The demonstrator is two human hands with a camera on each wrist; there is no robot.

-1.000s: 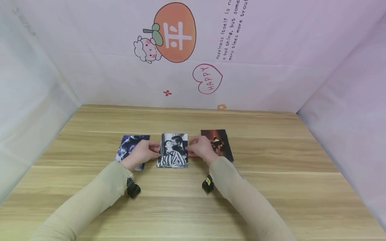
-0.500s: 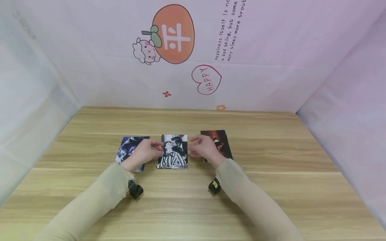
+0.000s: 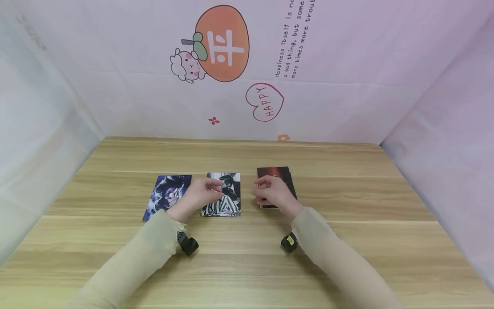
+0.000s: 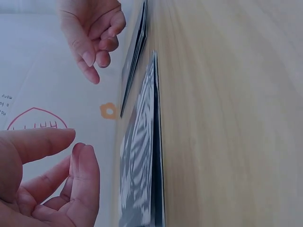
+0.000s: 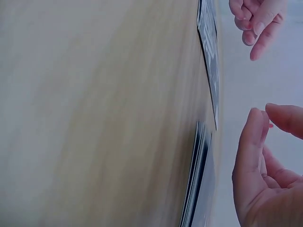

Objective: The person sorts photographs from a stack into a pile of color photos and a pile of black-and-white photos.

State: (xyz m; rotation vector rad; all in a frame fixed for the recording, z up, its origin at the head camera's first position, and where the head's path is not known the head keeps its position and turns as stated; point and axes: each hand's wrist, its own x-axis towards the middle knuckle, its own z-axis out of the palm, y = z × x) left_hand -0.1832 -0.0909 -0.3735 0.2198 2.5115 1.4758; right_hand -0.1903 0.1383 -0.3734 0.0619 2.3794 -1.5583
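Observation:
Three small piles of photo cards lie in a row on the wood-grain table. My left hand [image 3: 197, 195] hovers over the left part of the middle pile, black-and-white photo cards [image 3: 225, 207]. Its fingers are loosely bent with nothing between them. The left wrist view shows a gap between the hand and those cards [image 4: 139, 170]. My right hand [image 3: 275, 192] hangs above the right pile, dark red photo cards [image 3: 283, 172], and partly hides it. It too is empty, thumb near the fingertips. Blue-purple photo cards [image 3: 164, 195] lie left of the left hand.
The wooden table [image 3: 239, 274] reaches back to a white printed cloth [image 3: 328, 107], with cloth walls on both sides. A small black camera sits at the left wrist [image 3: 189, 246] and another at the right wrist [image 3: 289, 242].
Both hands were at the middle pile's sides a second ago. The right hand has let go and moved right; the left has risen and shifted right over the middle pile.

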